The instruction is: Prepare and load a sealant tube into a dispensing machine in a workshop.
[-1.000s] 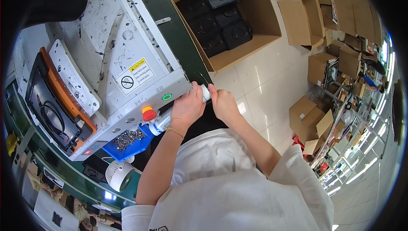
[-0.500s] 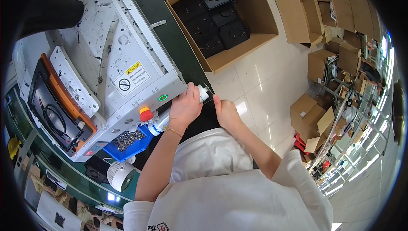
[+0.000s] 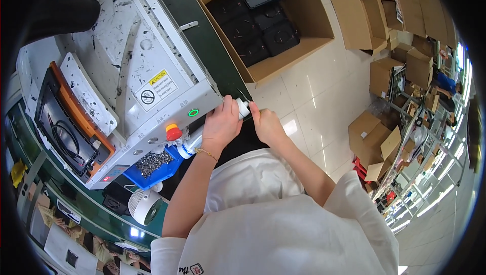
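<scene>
My left hand [image 3: 221, 123] is closed around a white cylinder [image 3: 241, 109] with a narrower end, lying along the front of a grey machine [image 3: 126, 62]. My right hand [image 3: 266, 125] is closed, thumb raised at the cylinder's end; what its fingers hold is hidden, though a thin metallic line shows just above it. Left of my left hand are a red emergency button [image 3: 173, 133], a green-lit button [image 3: 193, 112] and a blue tray [image 3: 171, 173] of small metal pieces. An orange-and-black frame with cables [image 3: 68, 128] lies on the machine's left part.
A cardboard box [image 3: 304, 47] of black cases stands beyond the dark belt [image 3: 212, 57]. Open cartons [image 3: 369, 133] and cluttered shelves line the right. A white fan [image 3: 144, 206] sits below the tray. Co-workers appear at the lower left, and a person in blue [image 3: 445, 85] at the right.
My right thumb moved slightly down from the cylinder's end, then back up to it. My left hand stays around the cylinder, shifted very slightly left in the picture.
</scene>
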Motion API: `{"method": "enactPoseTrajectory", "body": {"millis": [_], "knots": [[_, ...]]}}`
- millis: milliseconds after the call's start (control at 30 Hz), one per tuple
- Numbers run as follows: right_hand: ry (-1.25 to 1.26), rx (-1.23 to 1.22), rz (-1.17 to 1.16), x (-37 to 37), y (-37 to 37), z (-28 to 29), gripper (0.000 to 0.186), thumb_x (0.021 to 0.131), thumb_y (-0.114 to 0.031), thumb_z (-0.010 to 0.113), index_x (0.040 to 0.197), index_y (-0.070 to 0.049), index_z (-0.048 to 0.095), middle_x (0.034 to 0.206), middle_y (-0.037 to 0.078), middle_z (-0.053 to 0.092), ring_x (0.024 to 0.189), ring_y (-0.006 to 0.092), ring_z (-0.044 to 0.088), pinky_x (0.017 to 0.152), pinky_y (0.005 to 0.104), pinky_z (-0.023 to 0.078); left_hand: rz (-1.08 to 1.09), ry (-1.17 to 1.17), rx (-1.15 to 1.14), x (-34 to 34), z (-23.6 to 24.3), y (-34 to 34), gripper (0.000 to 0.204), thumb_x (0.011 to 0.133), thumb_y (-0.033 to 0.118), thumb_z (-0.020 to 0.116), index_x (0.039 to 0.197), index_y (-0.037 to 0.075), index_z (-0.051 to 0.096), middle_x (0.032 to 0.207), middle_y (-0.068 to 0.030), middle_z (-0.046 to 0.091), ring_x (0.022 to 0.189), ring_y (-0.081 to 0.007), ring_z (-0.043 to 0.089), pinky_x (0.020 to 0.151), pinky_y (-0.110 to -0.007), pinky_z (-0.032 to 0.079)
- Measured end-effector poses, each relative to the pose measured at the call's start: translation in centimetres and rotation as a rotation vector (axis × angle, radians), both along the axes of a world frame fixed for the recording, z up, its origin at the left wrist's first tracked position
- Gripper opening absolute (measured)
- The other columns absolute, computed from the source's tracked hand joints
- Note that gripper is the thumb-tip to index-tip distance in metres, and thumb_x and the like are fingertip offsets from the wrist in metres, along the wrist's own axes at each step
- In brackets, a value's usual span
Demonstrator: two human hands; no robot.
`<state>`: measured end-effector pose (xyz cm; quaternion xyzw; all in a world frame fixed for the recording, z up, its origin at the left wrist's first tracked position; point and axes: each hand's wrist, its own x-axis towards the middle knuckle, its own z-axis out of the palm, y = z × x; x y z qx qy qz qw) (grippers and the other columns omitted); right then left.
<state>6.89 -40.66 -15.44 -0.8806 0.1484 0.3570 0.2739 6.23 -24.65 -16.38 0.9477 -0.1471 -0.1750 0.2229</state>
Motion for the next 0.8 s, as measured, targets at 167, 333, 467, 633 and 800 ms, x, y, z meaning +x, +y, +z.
{"method": "enactPoseTrajectory", "body": {"millis": [167,333,467,633,800], "knots": [[0.045,0.011,-0.025,-0.2,-0.3,-0.6,0.073,0.101,-0.051,0.035,0.068,0.009,0.061,0.068,0.035,0.058,0.074,0.0518,0.060,0.068,0.0522,0.049,0.012,0.071,0.006,0.2,0.3,-0.3,0.043,0.071,0.026,0.076,0.098,0.004,0.051,0.099,-0.0071,0.045,0.086,-0.0219,0.059,0.073,-0.037,0.053],[0.043,0.048,-0.036,-0.5,-0.4,0.1,0.069,0.100,-0.049,0.037,0.071,0.008,0.064,0.072,0.035,0.060,0.077,0.0515,0.061,0.070,0.0533,0.050,0.001,0.047,0.001,0.6,0.1,0.1,0.044,0.071,0.027,0.076,0.098,0.004,0.050,0.098,-0.0077,0.045,0.080,-0.0217,0.061,0.067,-0.036,0.055],[0.046,0.033,-0.070,-1.0,-0.4,-0.1,0.070,0.100,-0.049,0.037,0.071,0.008,0.063,0.074,0.034,0.061,0.077,0.0514,0.061,0.070,0.0531,0.050,-0.002,0.105,0.003,0.5,0.2,-0.2,0.045,0.072,0.027,0.076,0.098,0.004,0.050,0.098,-0.0082,0.045,0.081,-0.0225,0.062,0.063,-0.036,0.054],[0.043,0.059,-0.089,-1.3,-0.6,0.8,0.071,0.100,-0.051,0.037,0.071,0.008,0.063,0.074,0.034,0.061,0.077,0.0510,0.061,0.070,0.0528,0.051,0.000,0.025,-0.018,0.7,0.1,0.0,0.045,0.072,0.027,0.075,0.099,0.003,0.049,0.098,-0.0085,0.045,0.081,-0.0235,0.061,0.063,-0.036,0.054],[0.059,-0.021,-0.074,0.4,0.7,0.5,0.073,0.099,-0.055,0.037,0.073,0.008,0.064,0.074,0.033,0.062,0.077,0.0498,0.063,0.070,0.0528,0.052,-0.005,0.006,-0.022,1.0,0.4,-0.3,0.045,0.071,0.027,0.075,0.098,0.003,0.048,0.098,-0.0087,0.045,0.086,-0.0238,0.059,0.062,-0.036,0.054]]}}
